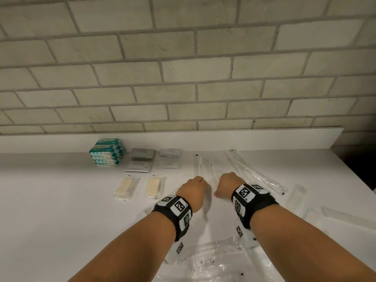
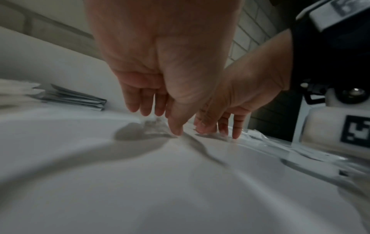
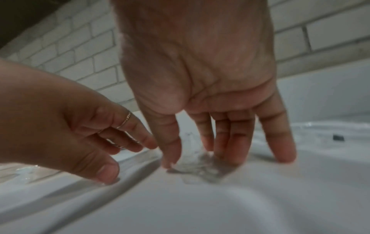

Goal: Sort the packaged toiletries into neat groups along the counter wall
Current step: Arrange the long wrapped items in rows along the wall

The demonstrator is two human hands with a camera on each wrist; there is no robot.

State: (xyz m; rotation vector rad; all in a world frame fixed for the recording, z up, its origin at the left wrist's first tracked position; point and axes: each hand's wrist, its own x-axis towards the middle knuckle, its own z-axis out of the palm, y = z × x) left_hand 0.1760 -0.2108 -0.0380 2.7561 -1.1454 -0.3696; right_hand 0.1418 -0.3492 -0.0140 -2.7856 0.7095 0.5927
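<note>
Both hands reach down to clear-wrapped toothbrush packets (image 1: 200, 165) lying on the white counter (image 1: 61, 200) near the wall. My left hand (image 2: 160, 121) points its straight fingers down, and the thumb tip touches the clear wrap. My right hand (image 3: 196, 158) stands just right of it, with straight fingertips (image 3: 234, 152) resting on a crinkled clear wrapper (image 3: 198, 169). Neither hand curls round anything. Along the wall lie a stack of teal packs (image 1: 106, 152), grey sachets (image 1: 140, 159) and white sachets (image 1: 169, 158). Two cream bars in clear wrap (image 1: 127, 187) lie in front of them.
More long clear packets (image 1: 254, 169) run diagonally to the right of my hands. Loose clear wrappers (image 1: 213, 259) lie under my forearms near the front. The counter ends at a dark gap (image 1: 358, 159) on the right. A low white backsplash (image 1: 264, 139) meets the brick wall.
</note>
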